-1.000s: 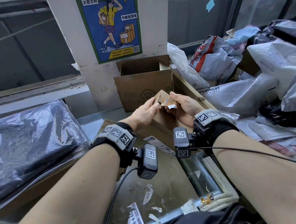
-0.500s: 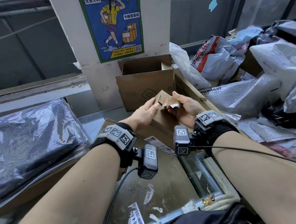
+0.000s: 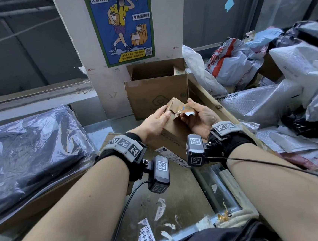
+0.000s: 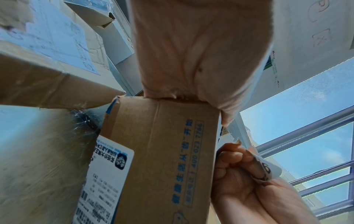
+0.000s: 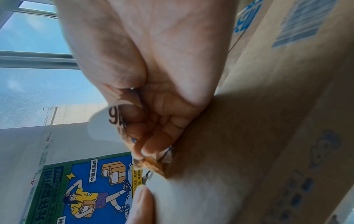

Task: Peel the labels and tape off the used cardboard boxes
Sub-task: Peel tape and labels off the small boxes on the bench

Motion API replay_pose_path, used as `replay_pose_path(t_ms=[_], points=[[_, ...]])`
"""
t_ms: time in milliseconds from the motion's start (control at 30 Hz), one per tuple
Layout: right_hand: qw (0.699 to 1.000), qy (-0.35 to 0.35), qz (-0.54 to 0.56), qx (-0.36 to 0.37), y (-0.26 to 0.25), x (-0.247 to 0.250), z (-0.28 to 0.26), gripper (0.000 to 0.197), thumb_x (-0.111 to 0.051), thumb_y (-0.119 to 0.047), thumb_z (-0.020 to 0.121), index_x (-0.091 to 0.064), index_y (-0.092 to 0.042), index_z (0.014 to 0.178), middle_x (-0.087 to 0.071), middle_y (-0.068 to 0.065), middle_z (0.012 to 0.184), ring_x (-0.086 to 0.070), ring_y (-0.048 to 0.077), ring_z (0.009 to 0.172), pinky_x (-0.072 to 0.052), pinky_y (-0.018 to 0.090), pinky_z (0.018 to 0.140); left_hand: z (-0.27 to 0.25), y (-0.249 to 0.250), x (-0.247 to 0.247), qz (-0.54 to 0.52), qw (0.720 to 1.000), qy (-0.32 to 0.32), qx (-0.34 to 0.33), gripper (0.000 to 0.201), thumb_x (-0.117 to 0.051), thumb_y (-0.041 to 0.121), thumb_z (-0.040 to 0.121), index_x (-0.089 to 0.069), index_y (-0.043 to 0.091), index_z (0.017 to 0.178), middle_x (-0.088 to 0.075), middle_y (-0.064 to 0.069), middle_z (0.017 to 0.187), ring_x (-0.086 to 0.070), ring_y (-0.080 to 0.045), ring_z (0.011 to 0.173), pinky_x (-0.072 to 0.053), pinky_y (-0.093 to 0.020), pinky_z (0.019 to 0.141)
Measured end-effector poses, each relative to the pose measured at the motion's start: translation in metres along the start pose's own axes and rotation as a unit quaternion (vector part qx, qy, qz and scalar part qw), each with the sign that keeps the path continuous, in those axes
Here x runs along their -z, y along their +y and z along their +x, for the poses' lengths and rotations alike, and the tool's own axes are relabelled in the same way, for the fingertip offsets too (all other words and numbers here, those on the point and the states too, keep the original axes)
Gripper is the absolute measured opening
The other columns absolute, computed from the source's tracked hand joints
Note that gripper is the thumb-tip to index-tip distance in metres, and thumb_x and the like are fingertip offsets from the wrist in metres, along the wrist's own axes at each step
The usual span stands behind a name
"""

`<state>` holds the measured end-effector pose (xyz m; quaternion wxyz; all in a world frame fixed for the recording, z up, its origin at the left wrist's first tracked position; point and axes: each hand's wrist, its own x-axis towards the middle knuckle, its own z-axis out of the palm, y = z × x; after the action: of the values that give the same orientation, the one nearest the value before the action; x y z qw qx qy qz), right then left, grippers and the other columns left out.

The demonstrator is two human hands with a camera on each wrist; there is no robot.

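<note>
A small brown cardboard box [image 3: 175, 132] [image 4: 162, 159] [image 5: 268, 136] stands on end before me, blue print on its side. My left hand [image 3: 157, 118] [image 4: 201, 53] grips its top left edge. My right hand [image 3: 196, 114] [image 4: 245, 174] [image 5: 153, 121] pinches a curled strip of peeled label and tape [image 3: 187, 111] [image 4: 268, 168] [image 5: 107, 121] at the box's top right corner; the strip's far end still clings to the cardboard. A white shipping label [image 3: 172, 156] [image 4: 107, 174] sticks low on the box's near face.
An open brown carton [image 3: 157, 89] stands behind against a white pillar [image 3: 168, 22] with a poster [image 3: 120, 25]. Grey and white mailer bags [image 3: 286, 81] pile up on the right. A plastic-wrapped dark bundle [image 3: 27, 152] lies left. Label scraps [image 3: 146, 236] litter the metal bench [image 3: 185, 199].
The right hand has drawn the strip a little further right and off the box top. The left hand keeps its hold; the box has barely moved.
</note>
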<state>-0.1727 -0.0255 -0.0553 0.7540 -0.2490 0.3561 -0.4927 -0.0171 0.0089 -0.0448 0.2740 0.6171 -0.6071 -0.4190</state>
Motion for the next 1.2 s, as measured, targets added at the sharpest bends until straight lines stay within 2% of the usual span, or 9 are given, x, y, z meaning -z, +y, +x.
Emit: replay_pose_path(t_ms=[167,500,633,767,833,900,967,1067,1200], points=[[1.0,-0.001,0.006,-0.007,0.002,0.002,0.001,0.027,-0.051,-0.025,0.096,-0.055,0.001,0.091,-0.061,0.012,0.074,-0.059,0.016,0.061,-0.051,0.02,0.047,-0.003,0.001,0.0,0.002,1.0,0.0,0.0,0.047,-0.034,0.033,0.104,-0.027,0.023,0.15,-0.04,-0.002,0.148,-0.039,-0.017,0.132,-0.029,-0.023,0.105],[0.999,0.008,0.042,-0.005,0.002,0.002,-0.002,0.025,-0.05,-0.024,0.097,-0.053,0.0,0.092,-0.064,0.01,0.063,-0.056,0.016,0.055,-0.051,0.02,0.046,-0.007,0.003,-0.001,-0.006,1.0,-0.001,0.003,0.048,-0.034,0.034,0.104,-0.027,0.024,0.15,-0.041,-0.005,0.147,-0.042,-0.018,0.13,-0.033,-0.029,0.109],[0.998,0.013,0.053,0.0,0.002,0.004,-0.003,0.025,-0.049,-0.024,0.098,-0.052,0.0,0.092,-0.059,0.012,0.072,-0.054,0.016,0.059,-0.05,0.021,0.044,-0.007,0.004,-0.002,-0.003,1.0,-0.003,-0.002,0.048,-0.034,0.034,0.104,-0.027,0.024,0.15,-0.041,-0.003,0.147,-0.041,-0.017,0.13,-0.031,-0.027,0.108],[0.998,0.012,0.063,-0.002,0.003,0.008,-0.003,0.024,-0.049,-0.025,0.098,-0.051,-0.003,0.089,-0.057,0.01,0.073,-0.055,0.015,0.055,-0.049,0.022,0.044,-0.008,0.004,-0.004,-0.002,1.0,0.001,-0.012,0.047,-0.035,0.032,0.104,-0.028,0.024,0.149,-0.043,-0.002,0.145,-0.043,-0.011,0.122,-0.032,-0.021,0.101],[0.998,0.01,0.066,-0.006,0.002,0.01,-0.003,0.025,-0.049,-0.026,0.097,-0.052,-0.003,0.088,-0.058,0.01,0.07,-0.056,0.015,0.053,-0.049,0.022,0.044,-0.008,0.006,-0.005,-0.004,1.0,0.0,-0.013,0.048,-0.034,0.031,0.104,-0.025,0.023,0.15,-0.04,-0.002,0.147,-0.041,-0.011,0.125,-0.032,-0.021,0.102],[0.998,0.007,0.062,-0.007,0.001,0.011,-0.003,0.025,-0.049,-0.026,0.097,-0.052,-0.003,0.088,-0.059,0.009,0.067,-0.056,0.014,0.051,-0.049,0.021,0.044,-0.009,0.008,-0.008,-0.006,1.0,0.005,-0.03,0.05,-0.035,0.024,0.104,-0.02,0.02,0.152,-0.032,-0.002,0.151,-0.034,-0.015,0.136,-0.026,-0.024,0.111],[0.999,0.003,0.046,-0.005,-0.001,0.011,-0.003,0.024,-0.05,-0.025,0.096,-0.052,-0.002,0.092,-0.058,0.011,0.072,-0.056,0.015,0.055,-0.049,0.021,0.045,-0.009,0.01,-0.011,0.011,0.998,0.014,-0.052,0.051,-0.035,0.018,0.104,-0.018,0.02,0.152,-0.022,-0.004,0.156,-0.02,-0.017,0.144,-0.014,-0.027,0.117],[1.0,0.027,-0.01,0.008,-0.003,0.007,-0.006,0.024,-0.051,-0.023,0.095,-0.054,0.0,0.096,-0.058,0.012,0.072,-0.056,0.016,0.051,-0.048,0.021,0.041,-0.01,0.01,-0.013,0.046,0.997,0.015,-0.066,0.048,-0.033,0.016,0.104,-0.024,0.028,0.15,-0.013,-0.008,0.158,-0.008,-0.018,0.147,-0.005,-0.021,0.113],[0.996,0.047,-0.061,0.05,-0.005,-0.001,-0.012,0.021,-0.054,-0.02,0.093,-0.057,0.0,0.088,-0.062,0.012,0.063,-0.06,0.017,0.044,-0.051,0.024,0.042,-0.014,0.014,-0.016,0.034,0.994,0.028,-0.102,0.047,-0.033,0.008,0.103,-0.03,0.018,0.149,-0.035,-0.008,0.149,-0.033,-0.02,0.138,-0.022,-0.018,0.108]])
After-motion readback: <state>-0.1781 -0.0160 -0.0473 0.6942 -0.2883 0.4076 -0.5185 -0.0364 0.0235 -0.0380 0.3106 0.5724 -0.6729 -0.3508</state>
